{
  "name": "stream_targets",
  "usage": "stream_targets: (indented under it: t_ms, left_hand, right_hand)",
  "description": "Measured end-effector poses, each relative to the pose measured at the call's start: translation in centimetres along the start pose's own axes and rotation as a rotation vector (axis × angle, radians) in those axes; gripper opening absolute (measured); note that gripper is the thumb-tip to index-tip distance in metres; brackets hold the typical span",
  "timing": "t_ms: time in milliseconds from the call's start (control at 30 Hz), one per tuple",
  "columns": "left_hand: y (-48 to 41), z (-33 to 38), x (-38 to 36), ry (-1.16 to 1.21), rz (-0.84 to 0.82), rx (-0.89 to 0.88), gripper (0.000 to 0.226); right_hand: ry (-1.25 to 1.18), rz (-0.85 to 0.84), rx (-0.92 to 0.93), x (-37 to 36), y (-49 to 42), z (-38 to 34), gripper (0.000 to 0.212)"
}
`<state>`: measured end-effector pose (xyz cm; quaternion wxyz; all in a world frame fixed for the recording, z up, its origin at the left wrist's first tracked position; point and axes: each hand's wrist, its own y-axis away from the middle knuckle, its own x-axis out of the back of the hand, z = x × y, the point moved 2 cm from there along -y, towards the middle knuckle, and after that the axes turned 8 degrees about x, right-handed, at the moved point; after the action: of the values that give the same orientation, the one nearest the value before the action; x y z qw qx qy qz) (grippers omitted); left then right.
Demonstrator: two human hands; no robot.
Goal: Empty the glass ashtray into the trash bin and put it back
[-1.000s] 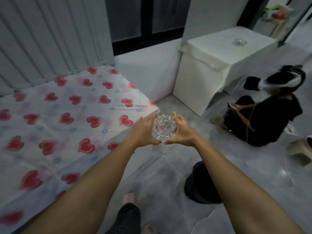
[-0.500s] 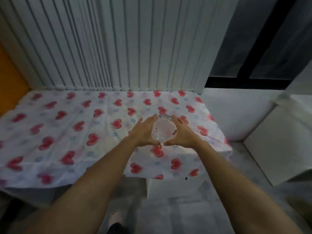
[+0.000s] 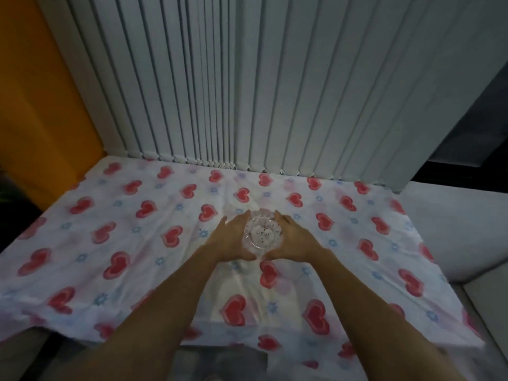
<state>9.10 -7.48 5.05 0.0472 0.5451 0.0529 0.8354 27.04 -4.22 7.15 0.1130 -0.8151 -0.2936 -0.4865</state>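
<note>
Left wall: a plain orange wall (image 3: 41, 105) runs down the left edge and meets the cloth's far left corner.
Back of room: pale grey vertical blinds (image 3: 247, 86) hang across the back, their lower ends reaching the far edge of the cloth.
Right side: a dark window frame (image 3: 472, 149) shows past the blinds, above a white ledge (image 3: 453, 224) that lies beside the cloth.
Surface: a bench covered by a white cloth printed with red hearts and small blue flowers (image 3: 123, 224); the cloth is creased and hangs over the near edge.
Left hand (image 3: 229, 243): palm turned inward and curved around the left side of a clear cut-glass round ashtray (image 3: 262, 233), fingers half curled and touching the glass, thumb low near the front.
Ashtray: between the two hands, near the middle of the cloth; dark specks show on its pale bottom. Whether it rests on the cloth or is held just above it cannot be told.
Right hand (image 3: 295, 243): mirrors the other, cupped against the right side of the glass, fingers along the rim, thumb almost meeting the left thumb at the front.
Forearms: both bare, reaching in from the near edge.
</note>
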Motion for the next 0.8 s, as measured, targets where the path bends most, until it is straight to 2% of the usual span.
stream_targets:
  t_ms: [333,567,800]
  left_hand:
    - [-10.2,-4.7,-2.7,-0.014,-0.141,-0.006,0.121]
    - [-12.9,-6.5,-5.9,0.017,-0.197,0.014,0.119]
    - [-12.7,-6.1,-5.5,-0.252,-0.293,-0.017,0.118]
  right_hand:
    - [0.017,-0.080,-0.092,-2.7,-9.2,4.8,0.130]
    - [-0.002,-0.117,-0.137,-5.2,-11.6,7.2,0.127]
    - [-0.022,-0.191,-0.173,-5.6,-11.9,7.6,0.129]
